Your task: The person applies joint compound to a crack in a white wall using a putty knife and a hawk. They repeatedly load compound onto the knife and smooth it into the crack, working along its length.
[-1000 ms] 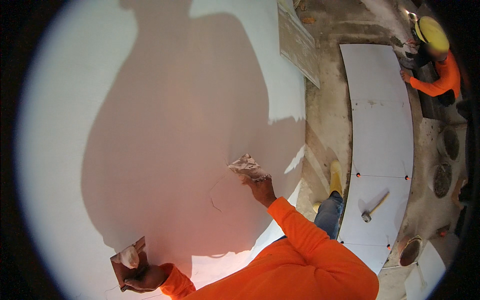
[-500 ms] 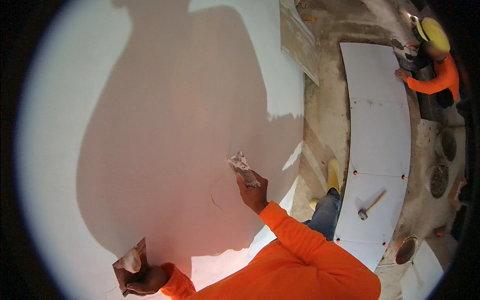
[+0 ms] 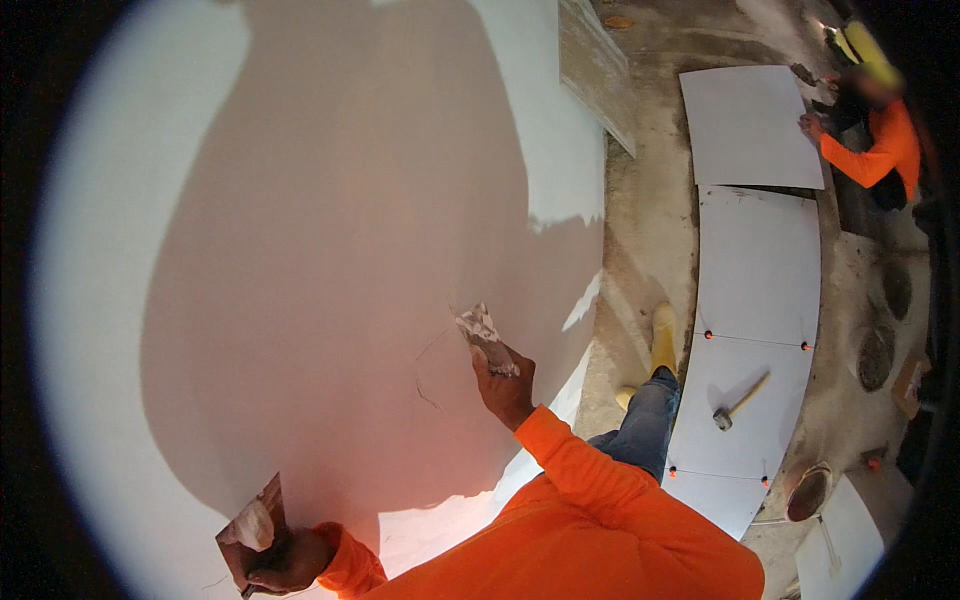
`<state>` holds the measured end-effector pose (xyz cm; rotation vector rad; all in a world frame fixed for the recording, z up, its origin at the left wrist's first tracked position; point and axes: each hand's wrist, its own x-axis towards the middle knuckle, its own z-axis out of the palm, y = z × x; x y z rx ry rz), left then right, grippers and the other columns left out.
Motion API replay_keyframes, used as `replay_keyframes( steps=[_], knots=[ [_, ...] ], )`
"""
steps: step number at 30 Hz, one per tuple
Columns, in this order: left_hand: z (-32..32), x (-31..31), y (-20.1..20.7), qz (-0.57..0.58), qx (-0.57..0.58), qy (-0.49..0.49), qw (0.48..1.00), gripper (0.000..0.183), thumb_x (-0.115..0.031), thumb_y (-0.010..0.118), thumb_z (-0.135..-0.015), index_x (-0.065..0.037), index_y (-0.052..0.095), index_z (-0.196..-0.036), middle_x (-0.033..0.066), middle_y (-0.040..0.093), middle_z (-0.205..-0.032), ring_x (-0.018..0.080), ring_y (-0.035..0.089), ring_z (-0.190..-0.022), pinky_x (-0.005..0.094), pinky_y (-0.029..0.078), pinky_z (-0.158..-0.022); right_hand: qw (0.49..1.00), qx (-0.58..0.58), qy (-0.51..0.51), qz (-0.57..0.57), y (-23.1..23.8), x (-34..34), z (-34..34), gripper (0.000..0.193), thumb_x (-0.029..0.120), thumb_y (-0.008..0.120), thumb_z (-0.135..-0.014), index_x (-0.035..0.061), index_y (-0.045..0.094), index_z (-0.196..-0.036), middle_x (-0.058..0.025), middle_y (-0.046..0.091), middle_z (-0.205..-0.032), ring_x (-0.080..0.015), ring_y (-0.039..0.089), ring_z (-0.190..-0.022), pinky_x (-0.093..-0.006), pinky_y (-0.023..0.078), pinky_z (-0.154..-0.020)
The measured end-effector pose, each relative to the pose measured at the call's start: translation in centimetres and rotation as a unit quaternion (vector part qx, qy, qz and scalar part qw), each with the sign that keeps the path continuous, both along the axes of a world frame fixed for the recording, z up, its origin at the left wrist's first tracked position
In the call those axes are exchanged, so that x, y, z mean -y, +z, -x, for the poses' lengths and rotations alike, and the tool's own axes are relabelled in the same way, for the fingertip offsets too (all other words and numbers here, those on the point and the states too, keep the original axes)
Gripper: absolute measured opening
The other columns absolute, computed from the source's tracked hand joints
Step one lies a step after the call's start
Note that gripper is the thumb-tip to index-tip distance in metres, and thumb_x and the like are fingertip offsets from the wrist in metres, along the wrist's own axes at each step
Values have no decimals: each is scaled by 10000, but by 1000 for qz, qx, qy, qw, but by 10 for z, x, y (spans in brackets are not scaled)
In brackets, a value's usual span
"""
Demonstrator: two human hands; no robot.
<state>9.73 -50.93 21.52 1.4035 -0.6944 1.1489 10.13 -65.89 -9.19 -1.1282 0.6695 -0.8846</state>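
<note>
Beside thin curved line (image 3: 418,372) on pale wall (image 3: 330,250): gripping white-smeared scraper (image 3: 486,335) in right hand (image 3: 506,392), blade (image 3: 273,492) bearing white lump (image 3: 256,526) in left hand (image 3: 287,562). Probably best to keep scraper low-angled, press evenly, hold blade level.

Scraper (image 3: 274,512) lay in left hand (image 3: 295,560), lower left; second scraper (image 3: 484,335) in right hand (image 3: 507,390), centre. Hammer (image 3: 742,400) lay on tiles (image 3: 757,265), right side; bucket (image 3: 797,483) stood lower right.
</note>
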Motion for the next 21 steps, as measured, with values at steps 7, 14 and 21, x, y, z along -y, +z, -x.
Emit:
replay_keyframes(
  steps=[7,14,21],
  knots=[
    [-5,-23,-1,18,-1,1,1000,310,-373,581,-900,-63,561,-904,83,529,-860,209,540,-788,436,478,-740,995,45,27,-81,-9,5,-6,194,156,732,-915,4,716,-1035,-177,719,-823,-313,713,-723,-374,552,-647],
    [-7,-28,4,-10,-34,-87,996,306,-366,575,-896,-60,562,-898,81,527,-850,207,533,-775,435,479,-731,999,35,-34,-9,-2,2,-13,167,157,732,-912,14,717,-995,-171,713,-825,-324,704,-717,-385,556,-650],
    [-9,-41,10,-25,-60,-135,989,303,-359,570,-892,-57,564,-892,79,524,-839,204,527,-761,434,480,-721,999,1,-12,40,5,12,-10,162,118,680,-948,1,726,-1051,-138,734,-854,-238,707,-719,-333,556,-650]
  ],
)
